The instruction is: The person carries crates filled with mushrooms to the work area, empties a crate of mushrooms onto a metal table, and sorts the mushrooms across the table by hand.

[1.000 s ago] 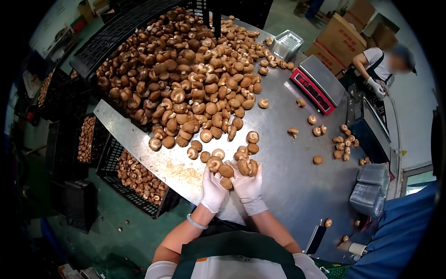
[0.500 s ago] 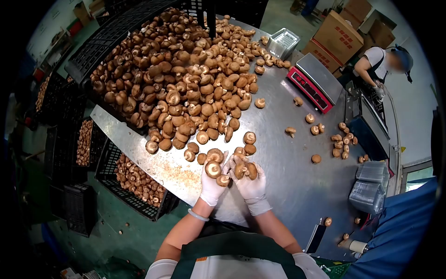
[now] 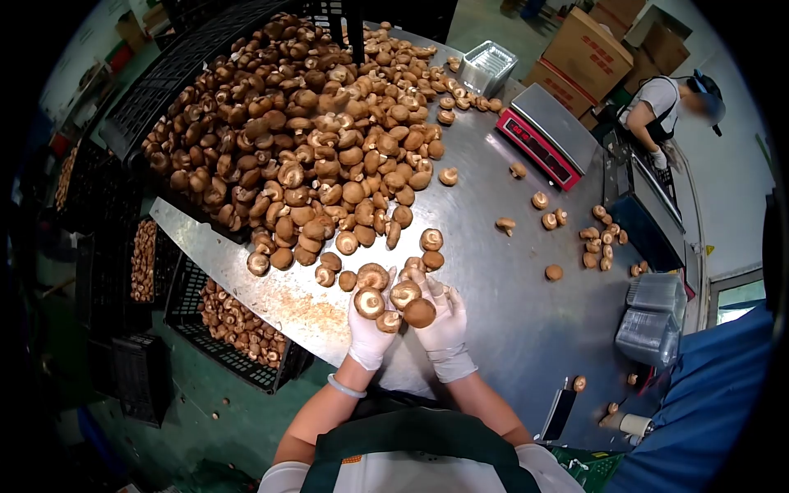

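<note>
My left hand (image 3: 366, 333), in a white glove, is closed around several brown shiitake mushrooms (image 3: 370, 302), one with its pale underside and stem facing up. Close beside it, my gloved right hand (image 3: 444, 327) grips more mushrooms (image 3: 420, 312), one cap turned brown side up. Its fingertips are partly hidden behind them. Both hands are just above the metal table (image 3: 501, 329), near its front edge. Beyond my fingers lie a few loose mushrooms (image 3: 431, 240), and the large mushroom heap (image 3: 312, 148) spills from a tipped black crate (image 3: 189, 74).
A red scale (image 3: 549, 135) stands at the back right near a clear plastic tray (image 3: 486, 67). More stacked trays (image 3: 653, 320) sit at the right. Below the table's left edge is a black crate of mushrooms (image 3: 238, 324). Another person (image 3: 657, 111) works at the far right.
In my right hand the mushrooms have turned, and a brown cap now faces up near my left hand. The whole scene has shifted slightly left with the camera.
</note>
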`<state>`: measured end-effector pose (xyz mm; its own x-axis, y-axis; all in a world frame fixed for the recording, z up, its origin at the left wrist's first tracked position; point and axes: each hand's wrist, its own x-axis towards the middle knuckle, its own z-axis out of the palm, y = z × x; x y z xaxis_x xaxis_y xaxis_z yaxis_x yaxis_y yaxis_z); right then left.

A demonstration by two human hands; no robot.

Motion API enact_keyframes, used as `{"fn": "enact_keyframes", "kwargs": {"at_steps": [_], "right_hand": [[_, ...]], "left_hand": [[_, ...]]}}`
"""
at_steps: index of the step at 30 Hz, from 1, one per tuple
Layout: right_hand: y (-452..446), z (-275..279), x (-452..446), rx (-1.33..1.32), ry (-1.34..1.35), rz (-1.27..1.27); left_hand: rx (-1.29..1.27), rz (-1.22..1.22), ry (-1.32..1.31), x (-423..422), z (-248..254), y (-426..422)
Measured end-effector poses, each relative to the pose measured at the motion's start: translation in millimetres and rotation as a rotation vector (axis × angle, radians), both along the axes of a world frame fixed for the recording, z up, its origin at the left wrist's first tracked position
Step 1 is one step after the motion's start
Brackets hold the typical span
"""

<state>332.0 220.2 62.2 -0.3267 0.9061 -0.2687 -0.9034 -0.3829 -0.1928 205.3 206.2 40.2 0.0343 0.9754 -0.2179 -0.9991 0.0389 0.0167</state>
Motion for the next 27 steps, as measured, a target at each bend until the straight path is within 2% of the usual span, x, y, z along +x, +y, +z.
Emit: {"fn": "enact_keyframes", "kwargs": {"at_steps": [2, 4, 5, 6, 7, 8, 10, 11, 12, 14, 16, 17, 18, 20, 22, 23, 25, 26, 27], "right_hand": [[-1, -1, -4, -0.01, -0.005, -0.011], [-1, 4, -11, -0.012, -0.282, 0.001], [-2, 4, -14, -0.011, -0.281, 0.001], [-2, 3, -17, 0.096, -0.417, 0.007], [-2, 3, -18, 0.204, -0.553, 0.012], [0, -1, -17, 0.203, -0.552, 0.008], [7, -7, -13, 0.312, -0.683, 0.06], [8, -10, -9, 0.246, -0.55, 0.083], [10, -10, -8, 0.246, -0.55, 0.082], [15, -10, -8, 0.215, -0.843, 0.136], [16, -11, -11, 0.148, -0.884, 0.045], [15, -11, -12, 0.139, -0.863, -0.006], [15, -9, -14, 0.128, -0.842, -0.058], [15, -19, -14, 0.051, -0.79, -0.133], [19, -18, -11, 0.017, -0.684, -0.187], [25, -17, -4, 0.018, -0.685, -0.184], [42, -11, 15, -0.236, -0.313, 0.004], [51, -4, 25, -0.29, -0.305, -0.015], [68, -13, 43, -0.259, -0.263, -0.031]], "left_hand": [[-0.08, 0.002, 0.095, 1, -1, 1], [-0.107, -0.034, 0.126, 1, 0, 0], [-0.134, -0.069, 0.155, 1, 0, -1], [-0.134, -0.069, 0.157, 3, 5, -2], [-0.141, -0.078, 0.418, 7, 12, -4], [-0.146, -0.088, 0.68, 10, 16, -4], [-0.135, -0.165, 0.657, 8, 16, 2], [-0.055, -0.145, 0.918, 9, 17, 3], [0.027, -0.12, 1.177, 11, 19, 3], [0.007, -0.104, 1.08, 23, 21, 2], [-0.274, -0.054, 0.766, 36, 29, -4], [-0.267, -0.051, 0.728, 41, 13, -6], [-0.329, -0.039, 0.692, 47, 23, -10], [-0.235, -0.035, 0.8, 56, 15, -18], [-0.257, -0.049, 0.723, 51, 23, -19], [-0.246, -0.111, 0.569, 43, 17, -20], [-0.256, -0.22, 0.239, 26, 2, -20], [-0.327, -0.232, 0.186, 18, -4, -25], [-0.246, -0.205, 0.231, 2, -14, -29]]}}
